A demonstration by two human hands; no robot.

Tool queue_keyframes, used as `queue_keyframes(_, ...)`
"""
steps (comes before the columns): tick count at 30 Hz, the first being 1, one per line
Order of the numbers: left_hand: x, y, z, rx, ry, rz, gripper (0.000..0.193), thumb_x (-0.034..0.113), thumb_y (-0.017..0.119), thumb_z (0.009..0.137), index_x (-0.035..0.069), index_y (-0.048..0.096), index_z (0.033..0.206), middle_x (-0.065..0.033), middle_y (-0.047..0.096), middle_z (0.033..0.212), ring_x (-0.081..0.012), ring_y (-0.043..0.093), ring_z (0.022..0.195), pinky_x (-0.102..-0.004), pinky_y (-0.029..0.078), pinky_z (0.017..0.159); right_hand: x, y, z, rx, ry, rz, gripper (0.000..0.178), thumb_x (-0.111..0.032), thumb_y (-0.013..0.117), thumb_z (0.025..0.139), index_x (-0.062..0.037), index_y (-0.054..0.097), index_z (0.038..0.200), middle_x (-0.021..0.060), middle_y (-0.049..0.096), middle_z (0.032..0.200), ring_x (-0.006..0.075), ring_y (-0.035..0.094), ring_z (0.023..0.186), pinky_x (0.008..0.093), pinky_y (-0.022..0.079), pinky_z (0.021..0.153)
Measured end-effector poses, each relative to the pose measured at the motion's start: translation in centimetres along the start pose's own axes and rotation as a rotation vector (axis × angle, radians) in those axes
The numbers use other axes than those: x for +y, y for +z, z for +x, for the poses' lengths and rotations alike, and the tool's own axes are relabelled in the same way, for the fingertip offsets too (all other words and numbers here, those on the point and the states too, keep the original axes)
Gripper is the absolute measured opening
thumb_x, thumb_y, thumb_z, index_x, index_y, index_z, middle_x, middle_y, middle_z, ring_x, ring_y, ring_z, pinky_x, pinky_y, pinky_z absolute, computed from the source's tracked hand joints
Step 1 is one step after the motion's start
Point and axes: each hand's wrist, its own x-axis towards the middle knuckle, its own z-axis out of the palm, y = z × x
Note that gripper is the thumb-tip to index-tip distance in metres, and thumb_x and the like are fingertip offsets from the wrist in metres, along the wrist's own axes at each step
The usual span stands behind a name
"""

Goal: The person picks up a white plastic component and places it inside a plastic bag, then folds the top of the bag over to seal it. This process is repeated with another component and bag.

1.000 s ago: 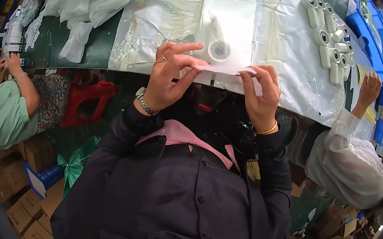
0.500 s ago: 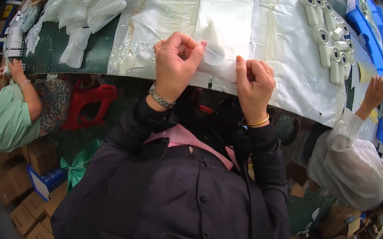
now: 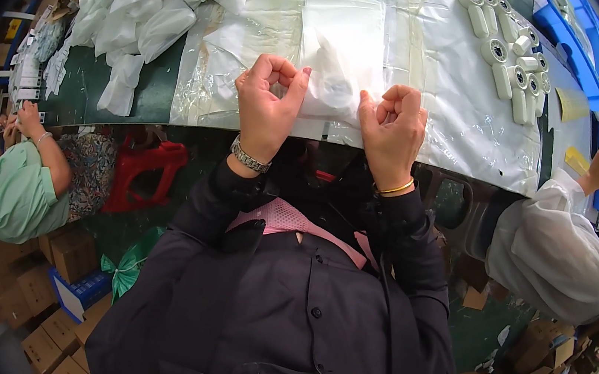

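Green table: dark top point(image 3: 156, 78), bare near the left; mostly hidden under plastic
White sheet: spread over the table point(image 3: 463, 136); probably a clean, smooth work surface
Bag heap: translucent bags point(image 3: 149, 8) piled at left, plumped as if filled; contents too blurred to name
Blue bins: at far right point(image 3: 567, 44); white pieces in them
Loose white parts: grouped at right point(image 3: 502, 81), round dark-centred ends showing (likely set there for easy reach)
Flat bags: stacked point(image 3: 343, 14) just beyond the hands
Held bag: translucent white point(image 3: 329, 101), between the 2 hands over the stack's near end; 1 pale object shows faintly inside
Left hand: thumb and forefinger point(image 3: 270, 109) pinched at the bag's left edge
Right hand: pinched likewise point(image 3: 394, 128) at its right edge; together they seem to keep it taut
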Motion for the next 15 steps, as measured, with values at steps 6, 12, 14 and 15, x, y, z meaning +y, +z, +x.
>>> queue_keyframes(6,2.7,0.7,-0.9,-0.024,0.551,0.399,0.041,0.028,0.089,0.090,0.007,0.067,0.117,-0.0068,0.069,0.106,-0.0243,0.064,0.099,-0.0424,0.039,0.101,0.8,0.5,-0.4,0.098,0.125,0.251,0.021,-0.007,0.078,0.101,-0.0057,0.060,0.113,-0.0034,0.059,0.074,0.0046,0.049,0.065,0.0233,0.041,0.065)
queue_keyframes(12,2.4,1.8,-1.5,-0.022,0.458,0.611,0.062,0.032,0.090,0.087,0.006,0.061,0.135,-0.0112,0.069,0.111,-0.0315,0.065,0.101,-0.0449,0.047,0.097,0.0,0.5,-0.4,0.128,0.094,0.308,0.016,-0.005,0.072,0.106,-0.0026,0.059,0.115,-0.0032,0.060,0.077,0.0017,0.051,0.068,0.0197,0.040,0.062)
queue_keyframes(14,1.6,1.2,-1.4,-0.038,0.399,0.499,0.067,0.033,0.090,0.088,0.005,0.059,0.140,-0.0131,0.069,0.112,-0.0334,0.065,0.103,-0.0454,0.052,0.094,0.3,0.7,-0.5,0.103,0.046,0.276,0.016,-0.005,0.072,0.106,-0.0021,0.059,0.116,-0.0032,0.060,0.077,0.0017,0.051,0.069,0.0198,0.040,0.062)
queue_keyframes(15,1.8,0.8,-1.3,-0.011,0.397,0.522,0.067,0.033,0.090,0.088,0.005,0.059,0.140,-0.0131,0.069,0.112,-0.0334,0.065,0.103,-0.0454,0.052,0.094,0.9,0.6,-0.7,0.119,0.047,0.263,0.016,-0.004,0.071,0.106,-0.0019,0.059,0.117,-0.0031,0.061,0.078,0.0016,0.052,0.069,0.0194,0.040,0.063)
